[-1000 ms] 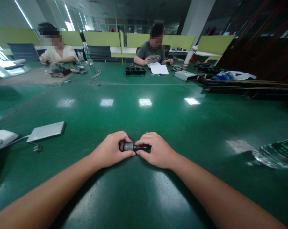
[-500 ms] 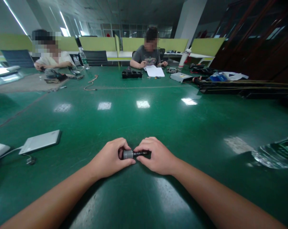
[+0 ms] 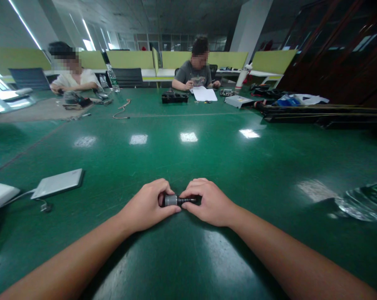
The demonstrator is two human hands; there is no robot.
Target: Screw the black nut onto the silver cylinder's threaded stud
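Note:
Near the front of the green table [image 3: 163, 158], both hands meet at a small grey cylinder with a dark ribbed shaft [image 3: 171, 200]. My left hand [image 3: 149, 206] is closed around the cylinder, thumb in front and fingers behind, partly covering its left end. The shaft points right, lying level between the thumb and fingers of my right hand [image 3: 209, 203]. Those fingertips are closed about the shaft close to the cylinder. Its far tip shows in the gap of that hand.
To the left lie a white flat box [image 3: 57, 183] with a cable and a white adapter [image 3: 1, 196]. A clear plastic bottle [image 3: 363, 202] lies at right. Across the table sit two people, with a black tray [image 3: 175, 98], papers [image 3: 205, 93] and a silver box [image 3: 238, 101].
The whole view has shifted slightly, so everything appears a little farther right. Both hands keep their hold on the cylinder and shaft, with hardly any change in grip.

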